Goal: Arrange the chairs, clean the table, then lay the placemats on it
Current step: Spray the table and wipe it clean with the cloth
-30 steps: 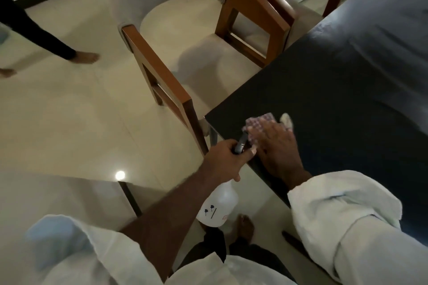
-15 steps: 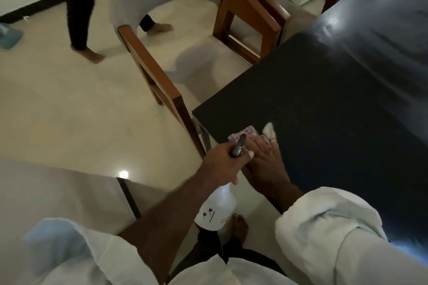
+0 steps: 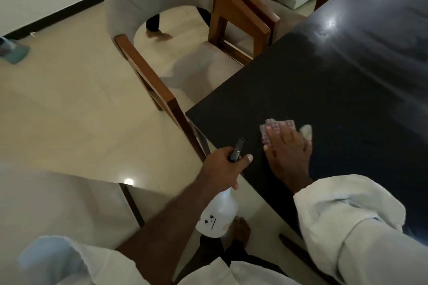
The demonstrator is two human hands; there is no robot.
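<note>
The dark table (image 3: 324,81) fills the right side of the view. My right hand (image 3: 287,152) lies flat on a checked pink and white cloth (image 3: 276,128) near the table's near left corner, fingers straight, pressing it down. My left hand (image 3: 225,165) grips the neck of a white spray bottle (image 3: 217,215), which hangs below the table edge with its dark nozzle pointing up. A grey upholstered chair with wooden arms (image 3: 148,76) stands at the table's left side, partly pushed in.
A second wooden chair (image 3: 250,7) stands further back along the same side. Another person's bare foot (image 3: 159,34) is on the tiled floor behind the chair. A teal mop head (image 3: 14,52) lies at far left. My own foot (image 3: 242,229) stands by the table edge.
My right hand has slid the cloth away from the table's edge and to the right. The other person has walked from the far left to behind the grey chair.
</note>
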